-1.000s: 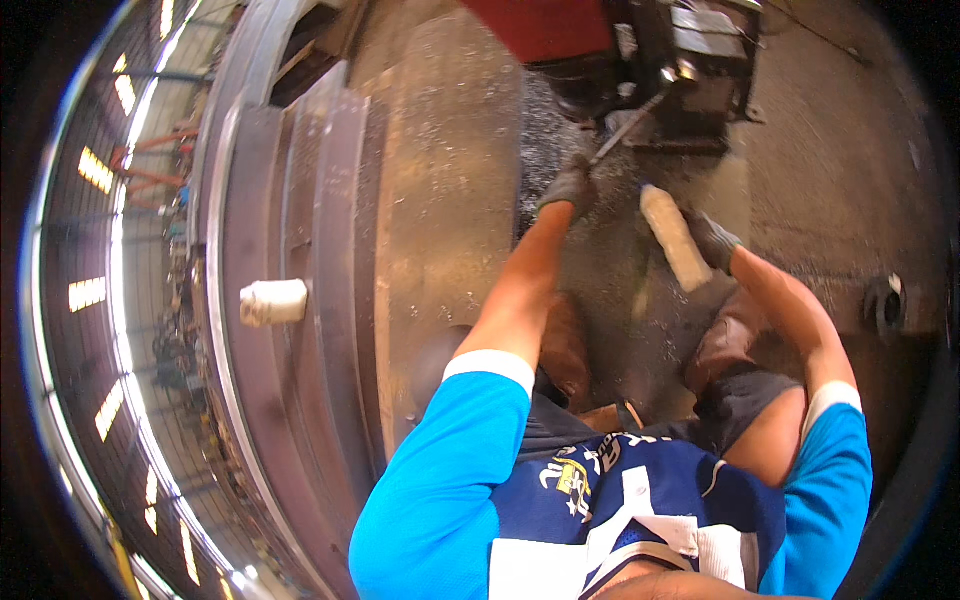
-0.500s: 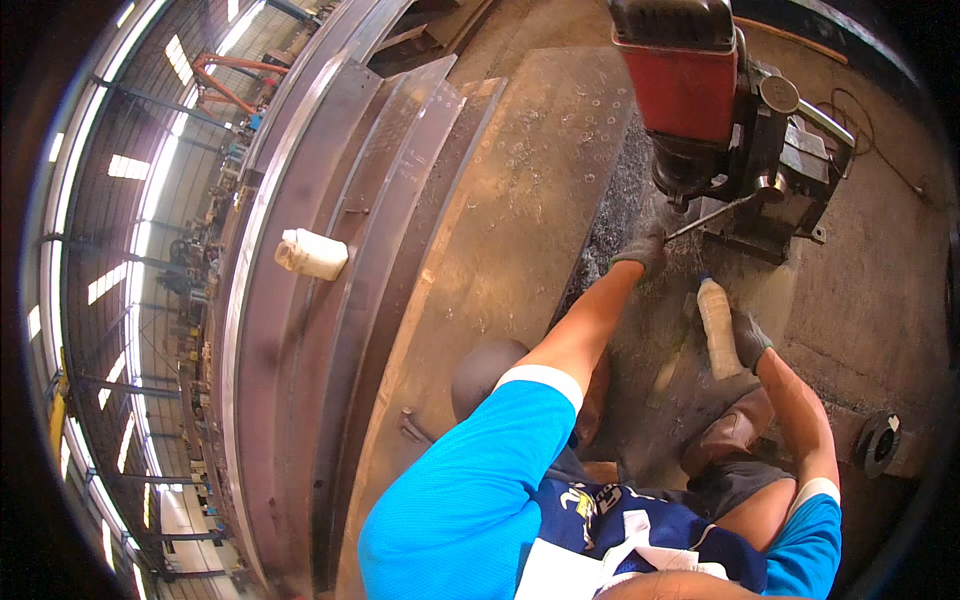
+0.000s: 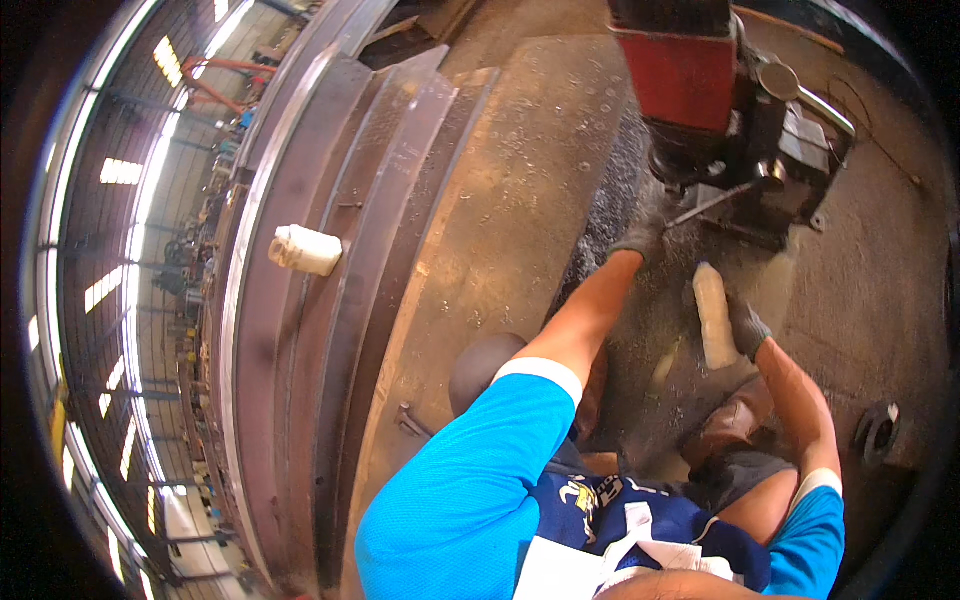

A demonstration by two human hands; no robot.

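Moved since the earlier frame: chiefly the view, which has swung, so that the red-and-black machine (image 3: 672,85), cut by the top edge a second ago, now shows more fully in the upper right. Both hands and the bottle keep roughly their places against it.

Item: one bottle (image 3: 713,318). Location: right of centre, below the machine, near its slanting lever (image 3: 716,205) but apart from it.

Handling (judged): probably light to moderate, depending on the fill, which cannot be told; thin plastic, likely to give under a squeeze; slippery if wet, unlikely to shatter. Best hold: around the middle of the body, clear of the neck.

Appearance: long, narrow, pale cream, somewhat cloudy; tapered to a small bluish tip at the upper end; tilted, tip toward upper left.

Right hand (image 3: 746,326): dark glove; fingers curled about the bottle's right side, their ends hidden behind it.

Left hand (image 3: 645,228): dark glove, beneath the machine, meeting the lever's lower end; whether its fingers are closed cannot be told.

Adjacent: metal plate (image 3: 525,190) strewn with chips, centre; white jug (image 3: 307,250) on steel beams (image 3: 288,330), left; black ring (image 3: 878,432), lower right.
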